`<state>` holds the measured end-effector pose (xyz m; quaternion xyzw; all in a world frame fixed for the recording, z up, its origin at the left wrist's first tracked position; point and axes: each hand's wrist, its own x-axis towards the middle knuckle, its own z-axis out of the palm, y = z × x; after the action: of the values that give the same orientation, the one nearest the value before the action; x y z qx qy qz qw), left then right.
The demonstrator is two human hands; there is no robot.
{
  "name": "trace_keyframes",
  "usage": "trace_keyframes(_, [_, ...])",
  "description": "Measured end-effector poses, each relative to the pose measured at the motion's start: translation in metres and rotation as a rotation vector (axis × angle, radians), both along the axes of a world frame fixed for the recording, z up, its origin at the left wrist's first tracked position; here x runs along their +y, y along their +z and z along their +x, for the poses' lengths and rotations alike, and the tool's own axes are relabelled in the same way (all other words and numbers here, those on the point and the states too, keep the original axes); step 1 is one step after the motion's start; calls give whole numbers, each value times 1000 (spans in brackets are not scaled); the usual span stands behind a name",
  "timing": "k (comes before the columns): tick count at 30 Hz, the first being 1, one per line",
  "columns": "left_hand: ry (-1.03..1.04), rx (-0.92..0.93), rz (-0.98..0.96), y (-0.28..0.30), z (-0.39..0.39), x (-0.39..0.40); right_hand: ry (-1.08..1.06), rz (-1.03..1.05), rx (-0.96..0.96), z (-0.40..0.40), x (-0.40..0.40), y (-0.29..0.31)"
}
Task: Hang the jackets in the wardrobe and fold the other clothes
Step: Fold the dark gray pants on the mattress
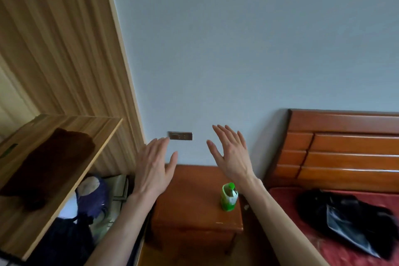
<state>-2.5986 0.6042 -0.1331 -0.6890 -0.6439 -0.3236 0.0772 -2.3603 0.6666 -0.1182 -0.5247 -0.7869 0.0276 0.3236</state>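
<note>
Both hands are raised in front of the pale wall with straight, spread fingers and hold nothing. My left hand is beside the wardrobe's right edge; my right hand is above the nightstand. The wooden wardrobe stands open at the left, with a folded dark brown garment lying on its shelf. Below the shelf, dark blue clothing hangs or lies bunched. A black jacket with a shiny grey lining lies crumpled on the red bed at the lower right.
A reddish wooden nightstand stands between wardrobe and bed, with a green bottle on it. The bed's wooden headboard rises at the right, above a red bedspread. A wall socket plate sits between my hands.
</note>
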Motion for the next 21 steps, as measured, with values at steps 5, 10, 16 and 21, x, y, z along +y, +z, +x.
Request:
trace_keyframes(5, [-109, 38, -42, 5, 74, -26, -140, -4, -17, 76, -53, -2])
trace_keyframes(10, [-211, 81, -96, 0, 148, -63, -273, -21, -19, 156, -124, -10])
trace_keyframes(16, [-417, 75, -87, -6, 245, -112, -458, -32, -1, 244, -220, -21])
trace_keyframes(21, [-588, 69, -81, -12, 332, -147, -629, -40, 14, 317, -299, -30])
